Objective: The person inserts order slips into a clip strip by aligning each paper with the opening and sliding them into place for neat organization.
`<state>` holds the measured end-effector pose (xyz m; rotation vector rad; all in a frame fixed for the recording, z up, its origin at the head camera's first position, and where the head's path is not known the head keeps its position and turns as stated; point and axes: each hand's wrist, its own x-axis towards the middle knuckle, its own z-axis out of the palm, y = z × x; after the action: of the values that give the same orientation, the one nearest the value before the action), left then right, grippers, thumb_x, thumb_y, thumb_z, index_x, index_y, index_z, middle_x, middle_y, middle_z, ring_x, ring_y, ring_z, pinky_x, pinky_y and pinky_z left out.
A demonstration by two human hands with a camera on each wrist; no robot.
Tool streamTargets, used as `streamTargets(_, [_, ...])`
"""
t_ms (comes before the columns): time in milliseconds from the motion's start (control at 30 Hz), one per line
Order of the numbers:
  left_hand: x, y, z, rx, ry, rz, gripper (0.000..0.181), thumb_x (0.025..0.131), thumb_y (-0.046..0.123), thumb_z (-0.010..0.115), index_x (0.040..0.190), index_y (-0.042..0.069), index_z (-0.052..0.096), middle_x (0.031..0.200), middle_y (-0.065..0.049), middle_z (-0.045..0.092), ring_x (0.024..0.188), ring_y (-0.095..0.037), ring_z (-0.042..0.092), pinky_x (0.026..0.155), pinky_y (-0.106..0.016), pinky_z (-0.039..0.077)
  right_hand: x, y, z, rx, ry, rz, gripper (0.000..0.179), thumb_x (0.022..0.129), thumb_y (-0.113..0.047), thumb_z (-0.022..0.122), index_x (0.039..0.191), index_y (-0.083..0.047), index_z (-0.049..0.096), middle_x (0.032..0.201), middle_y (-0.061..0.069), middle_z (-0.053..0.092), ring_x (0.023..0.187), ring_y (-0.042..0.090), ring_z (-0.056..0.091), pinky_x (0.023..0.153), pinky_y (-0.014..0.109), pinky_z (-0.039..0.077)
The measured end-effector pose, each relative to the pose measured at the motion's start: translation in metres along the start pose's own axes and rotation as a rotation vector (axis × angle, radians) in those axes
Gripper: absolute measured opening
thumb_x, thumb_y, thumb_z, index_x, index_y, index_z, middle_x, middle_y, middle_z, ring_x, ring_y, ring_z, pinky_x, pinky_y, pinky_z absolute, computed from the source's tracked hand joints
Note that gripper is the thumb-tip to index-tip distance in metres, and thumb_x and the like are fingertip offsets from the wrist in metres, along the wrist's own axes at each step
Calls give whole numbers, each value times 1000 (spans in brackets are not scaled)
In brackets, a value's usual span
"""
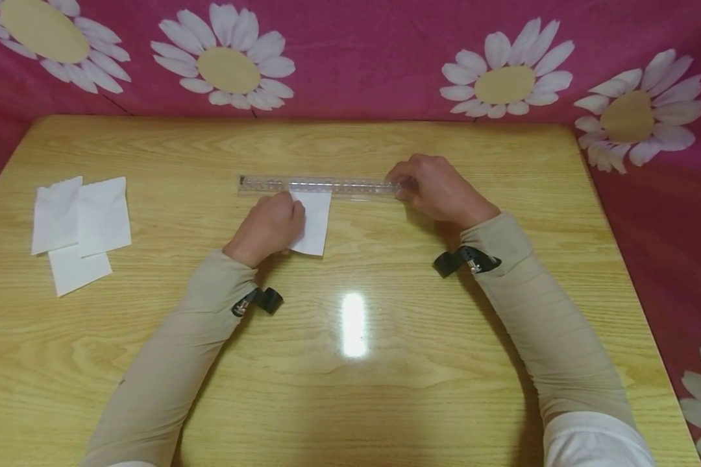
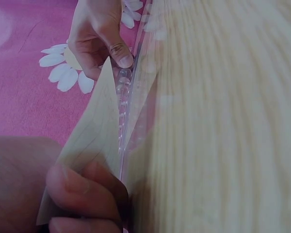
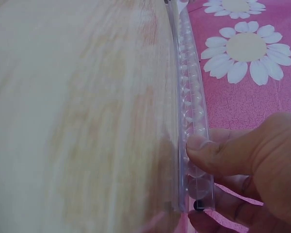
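Note:
A clear plastic ruler with a row of round shapes along it lies crosswise towards the far side of the table. My right hand pinches its right end between thumb and fingers; in the right wrist view the thumb presses on the ruler near a black dot. A small white sheet of paper meets the ruler's middle. My left hand, fingers curled, grips the left side of this paper. In the left wrist view the paper rises at a slant along the ruler; the left thumb is hard to make out.
Three white paper pieces lie overlapping at the table's left. The wood-grain table ends at a pink cloth with large daisies, behind and to the right. A light reflection shines near the table's middle.

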<state>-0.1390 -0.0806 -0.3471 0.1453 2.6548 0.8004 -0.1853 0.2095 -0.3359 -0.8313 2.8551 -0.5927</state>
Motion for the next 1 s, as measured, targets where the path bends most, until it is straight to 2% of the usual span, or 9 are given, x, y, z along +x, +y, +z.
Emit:
streamTargets(433, [0, 3, 0, 5, -19, -10, 41, 109, 25, 27, 96, 2, 58, 88, -16, 64, 49, -18, 61, 56, -31, 49, 0, 0, 1, -9, -6, 10, 25, 96, -4, 69, 120, -5, 73, 111, 17, 74, 105, 34, 69, 97, 49, 55])
streamTargets(1000, [0, 5, 2, 14, -20, 12, 41, 109, 24, 27, 87, 5, 56, 75, -13, 63, 47, -20, 62, 57, -32, 50, 0, 0, 1, -7, -12, 22, 26, 95, -4, 68, 120, -5, 73, 111, 17, 75, 107, 34, 69, 98, 49, 54])
